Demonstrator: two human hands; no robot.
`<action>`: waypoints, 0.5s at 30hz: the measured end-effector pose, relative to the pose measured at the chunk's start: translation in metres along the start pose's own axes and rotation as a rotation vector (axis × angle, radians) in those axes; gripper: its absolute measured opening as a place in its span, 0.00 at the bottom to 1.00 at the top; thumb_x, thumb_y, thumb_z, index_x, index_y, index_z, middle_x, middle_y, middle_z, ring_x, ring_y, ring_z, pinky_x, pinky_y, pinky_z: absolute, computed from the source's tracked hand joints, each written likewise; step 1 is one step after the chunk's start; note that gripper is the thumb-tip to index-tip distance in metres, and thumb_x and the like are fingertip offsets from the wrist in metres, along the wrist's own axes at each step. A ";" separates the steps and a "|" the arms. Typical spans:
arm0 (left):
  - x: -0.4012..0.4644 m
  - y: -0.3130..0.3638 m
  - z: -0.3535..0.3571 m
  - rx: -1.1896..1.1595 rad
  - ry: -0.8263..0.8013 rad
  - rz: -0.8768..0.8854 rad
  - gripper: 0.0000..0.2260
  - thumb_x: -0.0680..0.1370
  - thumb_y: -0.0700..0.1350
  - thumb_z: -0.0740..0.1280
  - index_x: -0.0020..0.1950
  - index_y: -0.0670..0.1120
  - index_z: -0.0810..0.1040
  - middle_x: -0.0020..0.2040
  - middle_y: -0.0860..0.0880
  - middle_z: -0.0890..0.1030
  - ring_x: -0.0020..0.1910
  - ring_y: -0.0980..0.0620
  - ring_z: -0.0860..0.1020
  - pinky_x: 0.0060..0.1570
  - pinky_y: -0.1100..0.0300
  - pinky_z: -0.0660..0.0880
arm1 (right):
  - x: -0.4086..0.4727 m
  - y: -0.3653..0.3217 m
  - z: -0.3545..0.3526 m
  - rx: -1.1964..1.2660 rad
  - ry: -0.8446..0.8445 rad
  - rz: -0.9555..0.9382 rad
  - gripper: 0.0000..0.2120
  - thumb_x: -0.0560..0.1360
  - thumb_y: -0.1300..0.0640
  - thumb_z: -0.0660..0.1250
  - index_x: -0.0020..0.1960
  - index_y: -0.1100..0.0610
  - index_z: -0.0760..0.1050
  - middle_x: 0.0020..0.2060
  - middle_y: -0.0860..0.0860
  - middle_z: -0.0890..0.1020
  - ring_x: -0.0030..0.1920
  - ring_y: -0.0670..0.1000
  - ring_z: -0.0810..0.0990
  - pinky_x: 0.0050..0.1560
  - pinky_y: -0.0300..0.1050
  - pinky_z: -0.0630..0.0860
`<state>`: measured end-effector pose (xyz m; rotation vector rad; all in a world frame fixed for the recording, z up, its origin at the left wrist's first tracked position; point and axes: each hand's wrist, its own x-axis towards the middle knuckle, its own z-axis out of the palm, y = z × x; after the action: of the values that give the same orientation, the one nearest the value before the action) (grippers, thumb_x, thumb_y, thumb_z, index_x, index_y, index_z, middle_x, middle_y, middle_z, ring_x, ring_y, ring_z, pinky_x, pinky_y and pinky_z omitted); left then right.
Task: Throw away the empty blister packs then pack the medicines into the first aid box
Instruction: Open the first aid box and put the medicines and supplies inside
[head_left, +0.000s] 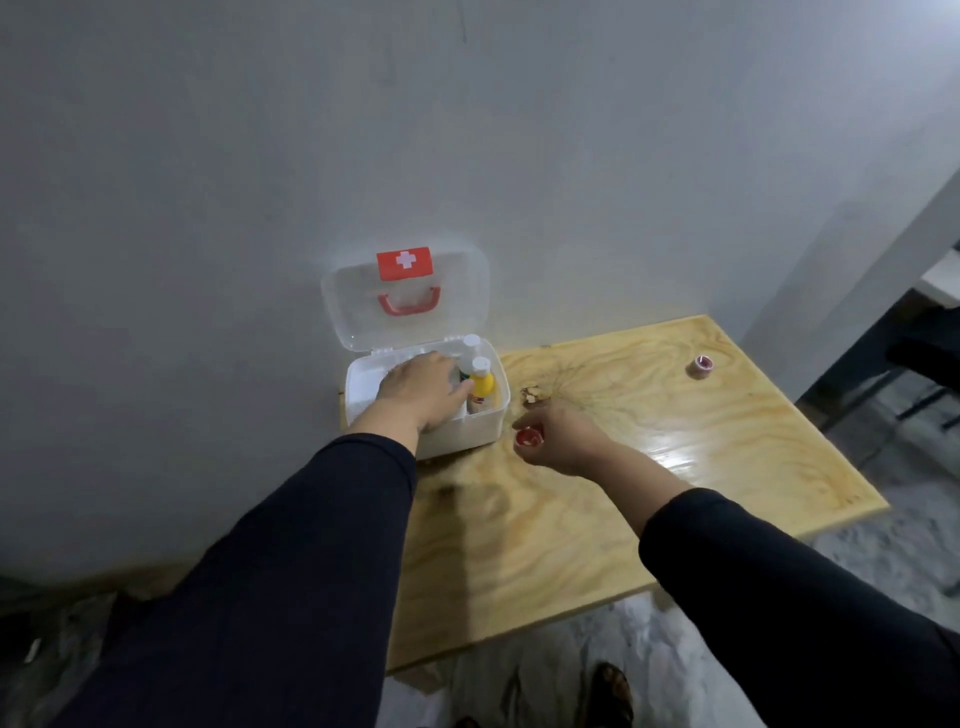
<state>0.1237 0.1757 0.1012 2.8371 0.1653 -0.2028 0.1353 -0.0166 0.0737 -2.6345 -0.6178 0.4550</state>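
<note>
The white first aid box (457, 426) sits at the counter's (649, 499) back left corner against the wall, its clear lid (405, 296) (red cross label and red handle) standing open. The left hand (421, 389) reaches down into the box, fingers loosely curled beside a yellow bottle (483, 387) and a white-capped bottle (471, 345) standing upright in the right part; whether it grips anything cannot be told. The right hand (558, 436) hovers just right of the box, fingers closed around a small red round container (529, 435). A second small round roll (701, 365) lies well apart, near the counter's far right edge.
</note>
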 end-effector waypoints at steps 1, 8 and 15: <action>0.007 0.012 -0.002 0.003 -0.002 0.022 0.20 0.79 0.55 0.57 0.69 0.50 0.72 0.69 0.49 0.73 0.66 0.45 0.72 0.62 0.50 0.70 | 0.002 0.008 -0.011 0.005 0.031 0.022 0.16 0.73 0.56 0.66 0.59 0.58 0.79 0.52 0.57 0.83 0.53 0.57 0.80 0.53 0.44 0.75; 0.062 0.102 0.005 0.106 -0.120 0.173 0.22 0.79 0.55 0.60 0.72 0.50 0.68 0.73 0.50 0.68 0.71 0.47 0.67 0.66 0.50 0.67 | 0.014 0.079 -0.087 0.006 0.203 0.146 0.17 0.73 0.56 0.65 0.61 0.57 0.78 0.55 0.58 0.80 0.56 0.55 0.79 0.52 0.39 0.74; 0.119 0.185 0.031 0.143 -0.269 0.176 0.23 0.78 0.57 0.59 0.72 0.52 0.69 0.73 0.50 0.69 0.70 0.46 0.69 0.66 0.50 0.69 | 0.035 0.173 -0.129 0.033 0.231 0.281 0.17 0.74 0.56 0.64 0.61 0.58 0.78 0.57 0.56 0.78 0.52 0.57 0.80 0.55 0.44 0.76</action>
<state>0.2620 0.0013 0.1049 2.9061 -0.1607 -0.5731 0.2765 -0.1811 0.1015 -2.6991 -0.1676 0.2306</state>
